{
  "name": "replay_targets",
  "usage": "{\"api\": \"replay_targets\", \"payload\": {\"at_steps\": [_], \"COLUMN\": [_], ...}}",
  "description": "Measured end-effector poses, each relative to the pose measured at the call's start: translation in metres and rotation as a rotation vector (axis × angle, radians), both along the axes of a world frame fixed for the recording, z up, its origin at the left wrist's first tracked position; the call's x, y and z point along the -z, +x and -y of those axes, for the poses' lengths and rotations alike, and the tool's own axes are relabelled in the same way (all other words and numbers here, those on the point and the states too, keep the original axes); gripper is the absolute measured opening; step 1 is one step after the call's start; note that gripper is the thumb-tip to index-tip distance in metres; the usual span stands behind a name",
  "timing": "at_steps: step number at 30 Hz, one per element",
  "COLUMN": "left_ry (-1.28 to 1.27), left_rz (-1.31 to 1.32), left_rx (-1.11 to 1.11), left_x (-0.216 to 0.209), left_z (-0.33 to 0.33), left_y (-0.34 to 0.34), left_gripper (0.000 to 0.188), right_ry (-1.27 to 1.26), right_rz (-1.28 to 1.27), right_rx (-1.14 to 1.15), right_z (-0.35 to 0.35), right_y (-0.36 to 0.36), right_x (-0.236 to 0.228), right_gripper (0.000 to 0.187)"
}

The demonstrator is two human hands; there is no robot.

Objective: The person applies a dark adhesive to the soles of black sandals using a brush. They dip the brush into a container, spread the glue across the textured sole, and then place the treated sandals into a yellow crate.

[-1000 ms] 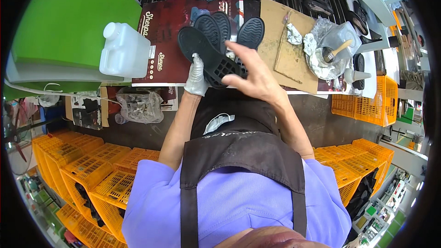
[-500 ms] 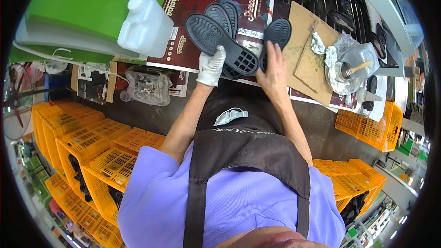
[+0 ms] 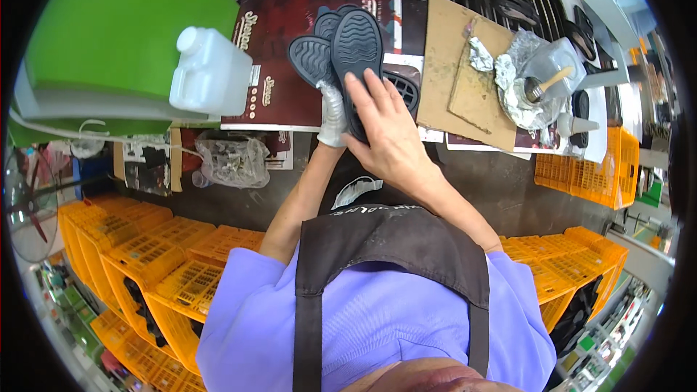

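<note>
A black rubber shoe sole (image 3: 311, 60) with a wavy tread lies slanted in my gloved left hand (image 3: 332, 117), whose fingers close on its near edge. Across it lies another shoe sole (image 3: 356, 42), pointing away from me. My bare right hand (image 3: 388, 127) grips this upper one, fingers laid over its tread and thumb at its left edge. A lattice heel (image 3: 404, 91) shows to the right from under my right fingers. Behind the two soles, the rounded ends of further soles (image 3: 326, 25) show on the table; the rest of them is covered.
Dark red printed cardboard (image 3: 272, 33) covers the table. A white jug (image 3: 210, 76) stands left, by a green surface (image 3: 138, 29). To the right are a brown board (image 3: 468, 94), crumpled foil and a brush (image 3: 544, 86) in a plastic container. Orange crates (image 3: 174, 247) stand on both sides.
My right hand has moved left, bringing the right-hand sole over the one in my left hand. The view has shifted slightly.
</note>
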State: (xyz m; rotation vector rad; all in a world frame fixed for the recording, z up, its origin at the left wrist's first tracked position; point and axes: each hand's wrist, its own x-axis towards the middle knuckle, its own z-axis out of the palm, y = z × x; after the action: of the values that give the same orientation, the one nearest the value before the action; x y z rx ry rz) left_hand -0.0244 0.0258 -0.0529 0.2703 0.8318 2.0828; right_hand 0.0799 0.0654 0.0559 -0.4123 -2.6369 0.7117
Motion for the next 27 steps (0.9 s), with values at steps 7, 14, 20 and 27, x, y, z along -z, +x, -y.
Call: {"api": "replay_targets", "payload": {"at_steps": [7, 14, 20, 27], "left_ry": [0.013, -0.017, -0.049, -0.103], "left_rz": [0.03, 0.083, 0.148, 0.232], "left_rx": [0.27, 0.52, 0.654, 0.605], "left_x": [-0.049, -0.067, -0.062, -0.063], "left_z": [-0.014, -0.034, -0.049, -0.06], "left_y": [0.023, 0.068, 0.099, 0.103], "left_gripper": [0.09, 0.088, 0.086, 0.085], "right_ry": [-0.121, -1.258, -1.288, -0.17], "right_rz": [-0.212, -0.245, -0.237, -0.332], "right_rx": [0.211, 0.321, 0.649, 1.313], "right_z": [-0.042, -0.077, -0.086, -0.244], "right_y": [0.051, 0.118, 0.21, 0.406], "right_x": [-0.022, 0.015, 0.023, 0.082], "right_gripper": [0.078, 0.077, 0.058, 0.068]}}
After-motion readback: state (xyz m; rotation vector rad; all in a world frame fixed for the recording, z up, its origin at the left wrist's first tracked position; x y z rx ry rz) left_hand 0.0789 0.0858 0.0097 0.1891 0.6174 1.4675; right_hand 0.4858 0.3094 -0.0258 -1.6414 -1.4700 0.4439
